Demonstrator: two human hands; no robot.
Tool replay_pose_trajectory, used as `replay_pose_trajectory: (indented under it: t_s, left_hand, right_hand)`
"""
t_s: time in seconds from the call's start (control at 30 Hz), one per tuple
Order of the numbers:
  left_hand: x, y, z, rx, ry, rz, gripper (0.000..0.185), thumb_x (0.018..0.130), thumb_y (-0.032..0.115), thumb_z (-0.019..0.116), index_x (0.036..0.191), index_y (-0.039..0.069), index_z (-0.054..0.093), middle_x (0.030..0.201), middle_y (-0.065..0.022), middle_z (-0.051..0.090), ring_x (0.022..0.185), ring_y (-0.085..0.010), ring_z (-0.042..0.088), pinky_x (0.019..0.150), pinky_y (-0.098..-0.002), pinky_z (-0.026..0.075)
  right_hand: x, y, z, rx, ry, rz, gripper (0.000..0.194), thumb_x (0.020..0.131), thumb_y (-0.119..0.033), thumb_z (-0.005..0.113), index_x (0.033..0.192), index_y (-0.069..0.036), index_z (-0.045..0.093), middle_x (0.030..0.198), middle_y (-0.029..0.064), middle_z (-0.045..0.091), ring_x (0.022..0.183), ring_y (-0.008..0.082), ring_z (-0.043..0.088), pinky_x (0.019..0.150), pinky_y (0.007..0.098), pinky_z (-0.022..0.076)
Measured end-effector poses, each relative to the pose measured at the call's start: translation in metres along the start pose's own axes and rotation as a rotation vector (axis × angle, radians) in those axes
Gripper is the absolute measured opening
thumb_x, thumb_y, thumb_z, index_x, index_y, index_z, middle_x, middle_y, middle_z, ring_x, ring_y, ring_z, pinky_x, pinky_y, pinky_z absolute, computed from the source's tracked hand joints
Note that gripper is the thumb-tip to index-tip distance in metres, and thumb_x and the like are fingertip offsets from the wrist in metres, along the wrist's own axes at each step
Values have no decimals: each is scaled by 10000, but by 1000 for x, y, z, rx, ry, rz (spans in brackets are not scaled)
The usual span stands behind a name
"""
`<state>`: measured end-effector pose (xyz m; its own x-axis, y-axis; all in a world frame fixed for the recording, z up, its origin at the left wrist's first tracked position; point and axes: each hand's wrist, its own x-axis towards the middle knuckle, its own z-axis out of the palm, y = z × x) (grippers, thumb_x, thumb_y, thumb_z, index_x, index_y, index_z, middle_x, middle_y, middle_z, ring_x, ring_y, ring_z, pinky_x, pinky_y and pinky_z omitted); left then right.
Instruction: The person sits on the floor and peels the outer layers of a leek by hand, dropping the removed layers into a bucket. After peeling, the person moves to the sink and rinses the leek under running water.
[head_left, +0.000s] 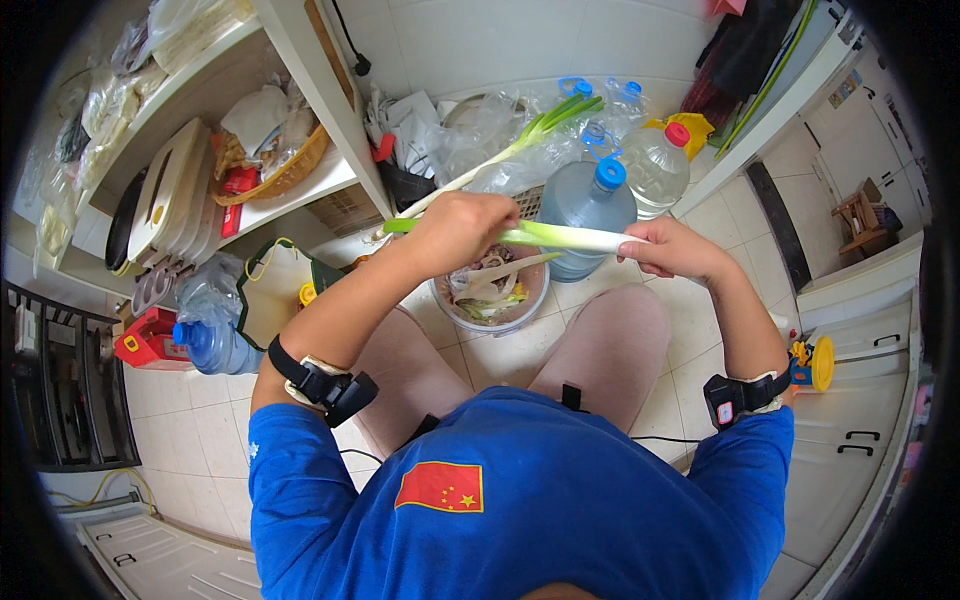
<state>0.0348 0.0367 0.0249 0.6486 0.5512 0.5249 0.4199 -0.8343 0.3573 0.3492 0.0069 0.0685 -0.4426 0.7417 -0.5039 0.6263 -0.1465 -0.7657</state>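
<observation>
A green onion stalk (566, 236) is stretched level between my two hands, over a round plastic bin. Its white end sits between the fingers and thumb of my right hand (671, 247). My left hand (461, 229) is closed around the green part, and a short green end sticks out on its left. Below, the bin (501, 328) holds onion peelings and other vegetable scraps, with a pale strip of leaf lying across its top. Beyond my hands another long green onion (517, 142) lies aslant on clear plastic bags, its root end at the lower left.
A large blue-capped water jug (585, 202) and a red-capped clear jug (654, 169) stand behind the onion. At left are a shelf with a wicker basket (281, 180), an open bag (274, 292), a blue water jug (225, 349) and a red container (154, 341). Cabinets line the right.
</observation>
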Motion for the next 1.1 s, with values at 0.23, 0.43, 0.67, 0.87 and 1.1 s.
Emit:
replay_pose_trajectory:
  t_s: [0.23, 0.43, 0.67, 0.87, 1.1]
  left_hand:
    - [-14, -17, -9, -260, 158, -476, 80, 843, 81, 632, 871, 6, 627, 734, -73, 650, 670, -115, 604, 625, -258, 485]
    - [-22, -18, -10, -134, 385, -466, 93, 816, 83, 641, 877, 23, 677, 747, -98, 659, 653, -198, 633, 600, -284, 493]
    - [-70, -6, 39, 336, -147, -272, 277, 751, 81, 651, 1024, 128, 665, 914, -89, 644, 853, -257, 625, 717, -342, 500]
    - [-56, 3, 30, 192, -212, -326, 296, 752, 133, 660, 1042, 75, 642, 919, -116, 630, 873, -286, 605, 749, -378, 481]
    - [-3, 13, 5, 107, 302, -345, 268, 762, 182, 692, 1000, 61, 664, 932, -119, 615, 862, -289, 590, 753, -361, 478]
  right_hand:
    - [-10, 11, 12, -370, 301, -250, 244, 857, -306, 616, 909, -68, 622, 678, 62, 589, 664, 201, 577, 632, 333, 444]
    - [-15, 8, 15, -649, 411, -130, 241, 823, -340, 636, 915, -117, 637, 740, 119, 625, 692, 291, 603, 632, 377, 461]
    - [-8, 19, 23, -782, 736, -296, 263, 798, -335, 649, 988, -154, 641, 747, 83, 637, 683, 275, 615, 604, 377, 472]
    - [-2, 25, 28, -942, 908, -417, 304, 762, -294, 683, 1042, -180, 644, 700, 44, 589, 625, 223, 587, 546, 340, 455]
    - [7, 26, 38, -1101, 1049, -578, 500, 656, -194, 726, 1145, -203, 622, 713, -12, 531, 606, 181, 528, 529, 317, 423]
